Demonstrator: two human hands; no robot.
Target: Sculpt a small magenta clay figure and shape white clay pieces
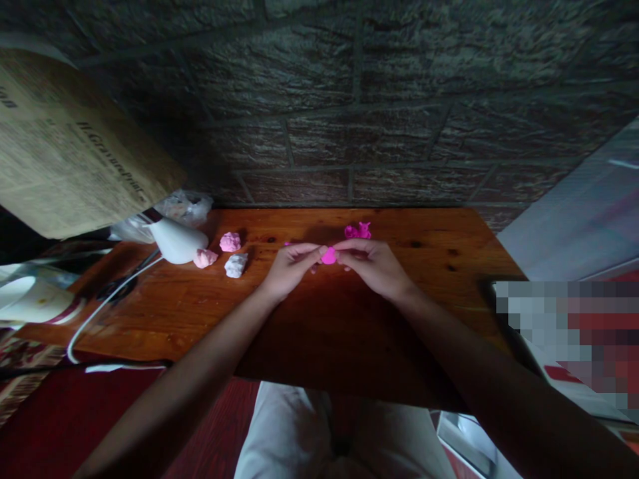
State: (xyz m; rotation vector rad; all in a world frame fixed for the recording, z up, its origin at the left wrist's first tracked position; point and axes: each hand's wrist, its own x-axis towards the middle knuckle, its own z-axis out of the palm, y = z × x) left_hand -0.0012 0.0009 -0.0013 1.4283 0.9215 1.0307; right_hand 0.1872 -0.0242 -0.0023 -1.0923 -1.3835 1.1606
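My left hand (295,266) and my right hand (374,265) meet over the middle of the table. Between their fingertips they pinch a small, rounded piece of bright pink modelling clay (329,255). Just behind my right hand stand small bright pink shaped clay pieces (358,231), one with pointed bits on top. A sliver of similar pink shows behind my left hand. Farther left lie a pink crumpled lump (230,241), a paler pink lump (204,258) and a whitish lump (235,265).
A lamp with a white base (178,241) and a newsprint-patterned shade (74,140) stands left on the wooden table (170,313). Its white cord (107,298) runs over the front edge. A clear plastic bag (184,207), dark scissors (117,287) and a white cup (34,299) are nearby. A brick-patterned wall (319,133) rises behind.
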